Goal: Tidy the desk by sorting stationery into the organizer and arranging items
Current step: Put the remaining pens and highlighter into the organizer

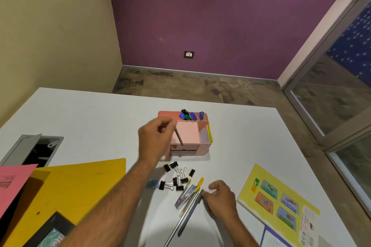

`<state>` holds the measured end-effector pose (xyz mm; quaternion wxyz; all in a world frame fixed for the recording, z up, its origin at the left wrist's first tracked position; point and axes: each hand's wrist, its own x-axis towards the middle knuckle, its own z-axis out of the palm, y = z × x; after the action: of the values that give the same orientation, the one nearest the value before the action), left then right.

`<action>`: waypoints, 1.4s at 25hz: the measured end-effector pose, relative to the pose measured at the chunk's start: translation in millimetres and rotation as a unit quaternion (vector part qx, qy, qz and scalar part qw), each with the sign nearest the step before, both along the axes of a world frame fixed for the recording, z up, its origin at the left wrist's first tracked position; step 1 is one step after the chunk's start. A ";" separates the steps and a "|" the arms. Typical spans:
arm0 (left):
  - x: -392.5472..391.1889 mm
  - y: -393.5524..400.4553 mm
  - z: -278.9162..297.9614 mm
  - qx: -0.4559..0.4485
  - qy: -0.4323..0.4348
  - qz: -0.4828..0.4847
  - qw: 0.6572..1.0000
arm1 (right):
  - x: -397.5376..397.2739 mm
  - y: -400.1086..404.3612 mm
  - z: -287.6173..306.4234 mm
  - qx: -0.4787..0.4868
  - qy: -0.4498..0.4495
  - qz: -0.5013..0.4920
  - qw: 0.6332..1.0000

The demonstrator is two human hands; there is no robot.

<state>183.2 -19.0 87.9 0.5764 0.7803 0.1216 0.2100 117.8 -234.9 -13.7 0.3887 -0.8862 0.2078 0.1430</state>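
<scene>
pink organizer (203,147) upright mid tabletop, pens (189,116) standing in back slot. black binder clips (176,176) scattered just in front. stapler (183,196), loose pens (190,204) lying nearer.

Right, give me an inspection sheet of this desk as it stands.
Surface: white desk, mostly bare at the far side.
Job's things: pink organizer with pens in its rear slot; binder clips loose in front; stapler and long pens beside them.
Clutter: yellow folder, pink sheet, yellow leaflet.
Hands: left hand holds a pencil over the organizer; right hand touches the long pens.
Cables: nothing seen; open grey desk hatch.
Surroundings: purple wall, socket, glass partition.
</scene>
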 end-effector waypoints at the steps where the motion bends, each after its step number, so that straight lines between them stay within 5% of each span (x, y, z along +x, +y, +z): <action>1: 13.1 6.3 4.4 0.030 -0.018 0.022 0.999 | -0.8 -0.4 -4.7 -0.010 0.014 0.016 1.000; 7: 63.9 23.1 6.3 0.135 -0.025 0.084 0.987 | 6.2 8.1 -3.7 -0.064 0.024 0.061 0.996; 16: 77.2 26.7 -22.7 0.227 0.128 0.058 0.964 | 17.9 14.3 -9.3 -0.066 0.060 0.044 0.995; 22: 76.8 29.4 -37.7 0.248 0.178 -0.003 0.952 | 27.5 9.0 20.2 -0.008 -0.077 -0.038 0.996; 25: 73.7 22.6 -34.7 0.258 0.137 -0.042 0.956 | 48.1 12.1 55.6 0.030 -0.179 -0.074 0.981; 28: 64.5 6.1 -19.3 0.156 0.065 -0.155 0.973 | 72.0 16.0 78.6 0.100 -0.251 -0.103 0.957; 31: 50.9 -16.2 -8.1 0.114 0.043 -0.295 0.948 | 88.3 23.7 93.3 0.169 -0.278 -0.117 0.938; 35: 48.1 -36.6 -10.0 0.133 -0.007 -0.325 0.936 | 94.0 34.9 102.1 0.177 -0.305 -0.121 0.928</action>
<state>231.3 -55.6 78.0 0.5048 0.8453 -0.1723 0.0308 211.8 -199.9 88.4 0.5986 -0.7716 0.1562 -0.1483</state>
